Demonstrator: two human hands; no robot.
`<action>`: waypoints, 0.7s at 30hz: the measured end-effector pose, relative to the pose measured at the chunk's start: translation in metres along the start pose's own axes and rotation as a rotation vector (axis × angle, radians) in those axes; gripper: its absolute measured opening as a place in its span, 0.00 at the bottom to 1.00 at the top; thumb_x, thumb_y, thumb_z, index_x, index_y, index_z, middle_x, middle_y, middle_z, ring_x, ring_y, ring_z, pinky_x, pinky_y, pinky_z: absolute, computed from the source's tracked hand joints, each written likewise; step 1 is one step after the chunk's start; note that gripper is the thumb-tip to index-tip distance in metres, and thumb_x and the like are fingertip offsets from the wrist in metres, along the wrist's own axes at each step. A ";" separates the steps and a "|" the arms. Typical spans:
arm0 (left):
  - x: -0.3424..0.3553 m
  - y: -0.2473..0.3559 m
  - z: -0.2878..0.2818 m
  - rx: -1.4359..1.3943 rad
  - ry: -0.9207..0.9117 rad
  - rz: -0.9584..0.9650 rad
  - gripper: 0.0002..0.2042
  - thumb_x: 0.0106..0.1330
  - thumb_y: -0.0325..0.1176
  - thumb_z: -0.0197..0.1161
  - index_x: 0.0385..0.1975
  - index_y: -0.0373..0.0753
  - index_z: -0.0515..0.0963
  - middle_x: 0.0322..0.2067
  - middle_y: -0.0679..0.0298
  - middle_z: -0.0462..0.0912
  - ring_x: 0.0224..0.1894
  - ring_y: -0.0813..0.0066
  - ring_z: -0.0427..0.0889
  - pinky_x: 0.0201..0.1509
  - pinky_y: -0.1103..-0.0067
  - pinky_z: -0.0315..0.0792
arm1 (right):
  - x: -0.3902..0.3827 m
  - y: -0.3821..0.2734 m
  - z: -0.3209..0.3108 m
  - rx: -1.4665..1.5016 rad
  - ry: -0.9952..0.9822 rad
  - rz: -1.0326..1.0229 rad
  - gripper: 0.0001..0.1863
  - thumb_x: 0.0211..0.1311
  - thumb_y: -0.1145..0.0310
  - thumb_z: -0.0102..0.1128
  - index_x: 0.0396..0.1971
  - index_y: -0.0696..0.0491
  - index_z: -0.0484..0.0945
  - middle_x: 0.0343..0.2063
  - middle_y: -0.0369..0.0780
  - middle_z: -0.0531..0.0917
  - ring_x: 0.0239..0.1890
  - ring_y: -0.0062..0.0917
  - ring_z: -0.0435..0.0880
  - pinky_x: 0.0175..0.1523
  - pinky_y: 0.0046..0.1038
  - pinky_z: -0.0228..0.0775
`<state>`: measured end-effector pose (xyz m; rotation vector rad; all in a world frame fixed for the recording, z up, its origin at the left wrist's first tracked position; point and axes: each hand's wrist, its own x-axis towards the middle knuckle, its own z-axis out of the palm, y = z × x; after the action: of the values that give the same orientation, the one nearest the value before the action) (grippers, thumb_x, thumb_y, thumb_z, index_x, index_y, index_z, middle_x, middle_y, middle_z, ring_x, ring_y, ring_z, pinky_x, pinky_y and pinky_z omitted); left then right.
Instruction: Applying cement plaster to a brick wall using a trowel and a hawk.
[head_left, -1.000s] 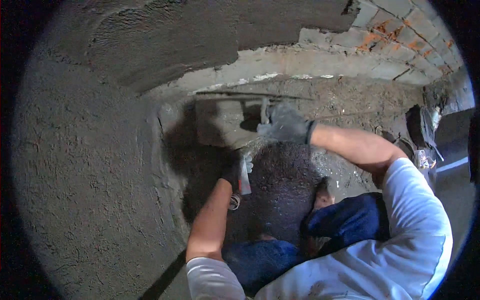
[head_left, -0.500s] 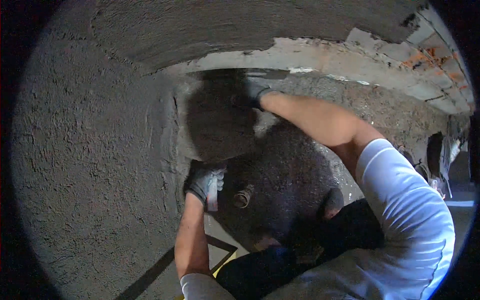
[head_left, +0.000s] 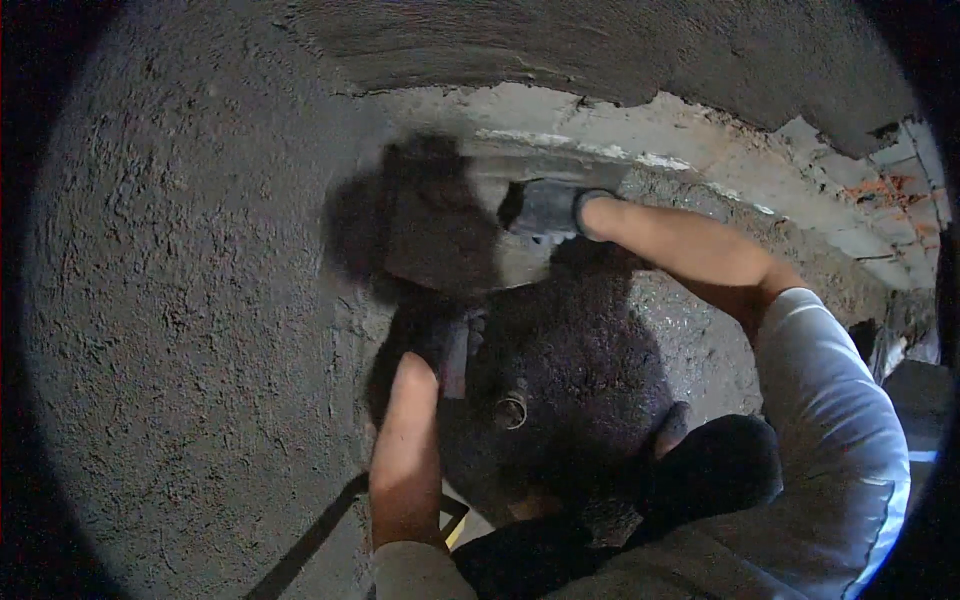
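My right hand (head_left: 545,210), in a grey glove, is closed over a long flat trowel (head_left: 600,180) lying along the base of the wall's bare strip. Lower and to the left, my gloved left hand (head_left: 450,335) is in deep shadow, its fingers wrapped round a pale, flat handle (head_left: 455,368). Just beyond it a broad plate (head_left: 440,245), which looks like a mortar hawk, reaches toward the trowel. Dark shadow covers much of the plate, so I cannot tell how much mortar lies on it.
A short pipe stub (head_left: 511,411) stands up in the dark, wet-looking surface below my hands. Rough grey render covers the left wall (head_left: 190,300). A pale unrendered strip (head_left: 560,115) curves across the far wall, with exposed brick (head_left: 890,190) at right. A yellow-edged object (head_left: 456,522) shows beside my left forearm.
My right hand has moved right and slightly nearer with the trowel. The left hand has shifted a little right and up, passing into shadow. The whole view has also shifted.
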<state>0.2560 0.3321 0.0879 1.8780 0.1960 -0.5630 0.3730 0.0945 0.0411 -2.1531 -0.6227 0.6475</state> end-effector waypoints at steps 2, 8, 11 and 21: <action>-0.009 -0.011 -0.015 -0.005 0.043 -0.035 0.08 0.57 0.37 0.60 0.31 0.43 0.73 0.14 0.66 0.70 0.10 0.73 0.66 0.14 0.77 0.62 | -0.002 -0.076 -0.012 -0.007 -0.204 0.538 0.15 0.55 0.60 0.47 0.17 0.50 0.79 0.11 0.36 0.77 0.14 0.22 0.77 0.19 0.28 0.68; 0.000 0.000 -0.001 -0.022 0.000 -0.049 0.07 0.57 0.37 0.60 0.31 0.43 0.73 0.14 0.66 0.71 0.10 0.73 0.66 0.14 0.77 0.62 | 0.053 -0.077 -0.040 -0.282 0.268 0.301 0.14 0.52 0.60 0.52 0.17 0.54 0.79 0.13 0.39 0.77 0.15 0.24 0.76 0.17 0.29 0.65; 0.000 0.003 0.001 -0.014 -0.015 -0.053 0.07 0.57 0.37 0.61 0.30 0.43 0.73 0.14 0.66 0.71 0.10 0.73 0.66 0.14 0.77 0.62 | 0.065 -0.054 -0.027 -0.464 0.384 0.009 0.13 0.50 0.61 0.54 0.18 0.55 0.78 0.15 0.40 0.76 0.18 0.25 0.76 0.21 0.31 0.66; 0.006 -0.005 -0.001 0.145 -0.100 -0.063 0.07 0.56 0.37 0.61 0.30 0.43 0.73 0.14 0.65 0.71 0.10 0.73 0.66 0.14 0.77 0.61 | -0.009 -0.082 -0.006 -0.291 0.117 0.039 0.14 0.46 0.58 0.54 0.24 0.54 0.80 0.24 0.46 0.80 0.25 0.39 0.78 0.33 0.37 0.70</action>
<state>0.2597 0.3340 0.0814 1.9832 0.1521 -0.7294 0.3523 0.1323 0.1117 -2.4591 -0.6449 0.4697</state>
